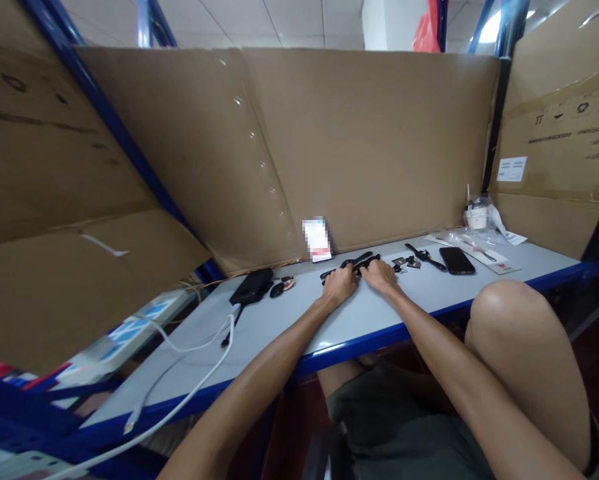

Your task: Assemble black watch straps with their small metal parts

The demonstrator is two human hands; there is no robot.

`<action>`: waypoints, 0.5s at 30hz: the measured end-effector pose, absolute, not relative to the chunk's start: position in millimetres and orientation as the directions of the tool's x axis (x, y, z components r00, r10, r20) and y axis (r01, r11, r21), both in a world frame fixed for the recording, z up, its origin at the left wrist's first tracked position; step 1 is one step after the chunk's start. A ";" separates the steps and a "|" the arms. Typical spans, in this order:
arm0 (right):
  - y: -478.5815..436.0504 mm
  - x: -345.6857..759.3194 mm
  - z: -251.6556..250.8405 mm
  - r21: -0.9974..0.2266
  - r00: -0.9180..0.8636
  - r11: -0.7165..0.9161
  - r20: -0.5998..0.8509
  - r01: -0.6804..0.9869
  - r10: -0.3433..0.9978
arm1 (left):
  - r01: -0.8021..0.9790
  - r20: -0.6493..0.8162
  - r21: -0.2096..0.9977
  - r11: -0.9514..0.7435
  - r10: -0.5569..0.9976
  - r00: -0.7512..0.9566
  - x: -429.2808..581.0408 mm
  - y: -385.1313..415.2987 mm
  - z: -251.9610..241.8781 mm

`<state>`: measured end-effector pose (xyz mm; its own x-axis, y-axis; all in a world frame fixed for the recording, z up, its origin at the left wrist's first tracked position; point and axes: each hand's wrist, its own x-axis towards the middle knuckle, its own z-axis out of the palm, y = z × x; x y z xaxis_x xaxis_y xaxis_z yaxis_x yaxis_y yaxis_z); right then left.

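Observation:
Both my hands rest side by side on a light grey table near its back edge. My left hand lies with fingers curled over a black strap-like thing, perhaps a watch band. My right hand touches the same black strap from the right, its fingers bent down onto it. Just right of my hands lie small dark parts and a black watch.
A black phone lies right of the watch, with plastic bags and a small white cup behind. A black pouch, white cables and a small card sit left. Cardboard walls surround the table. My bare knee rises at right.

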<state>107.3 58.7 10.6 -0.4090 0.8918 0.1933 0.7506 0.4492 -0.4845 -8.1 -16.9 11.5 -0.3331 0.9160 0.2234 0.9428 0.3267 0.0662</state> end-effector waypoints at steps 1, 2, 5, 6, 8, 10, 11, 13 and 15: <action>56.8 107.1 11.7 -0.483 -0.407 0.445 0.189 0.754 0.894 | 0.943 0.220 0.067 0.326 0.917 -0.333 -7.7 -17.3 11.9; 54.9 106.7 12.7 -0.479 -0.406 0.443 0.186 0.758 0.895 | 0.942 0.217 0.066 0.328 0.917 -0.334 -7.3 -17.6 12.3; 50.4 104.9 14.5 -0.455 -0.421 0.463 0.197 0.761 0.885 | 0.940 0.214 0.055 0.337 0.915 -0.341 -6.1 -18.9 13.9; 49.5 104.4 14.9 -0.449 -0.424 0.469 0.204 0.760 0.882 | 0.939 0.218 0.054 0.339 0.914 -0.343 -5.6 -19.3 14.6; 48.1 104.5 16.3 -0.452 -0.421 0.468 0.207 0.760 0.883 | 0.940 0.222 0.058 0.337 0.913 -0.341 -4.6 -19.9 16.1; 45.8 105.9 18.9 -0.472 -0.407 0.445 0.187 0.761 0.894 | 0.942 0.213 0.066 0.330 0.917 -0.337 -3.9 -20.6 17.5; 44.2 106.8 20.4 -0.485 -0.395 0.424 0.167 0.765 0.903 | 0.945 0.202 0.067 0.319 0.923 -0.326 -4.0 -20.8 18.0; 41.0 107.3 23.1 -0.506 -0.395 0.405 0.132 0.762 0.909 | 0.941 0.173 0.065 0.331 0.925 -0.337 -5.5 -20.5 17.8; 39.8 105.2 23.8 -0.520 -0.385 0.396 0.135 0.757 0.913 | 0.940 0.171 0.067 0.336 0.924 -0.342 -9.0 -18.6 16.5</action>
<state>105.2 39.8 23.8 -0.3850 0.9130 0.1346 0.7568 0.3958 -0.5202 -9.0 -18.6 16.5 -0.3421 0.9239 0.1714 0.9396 0.3356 0.0669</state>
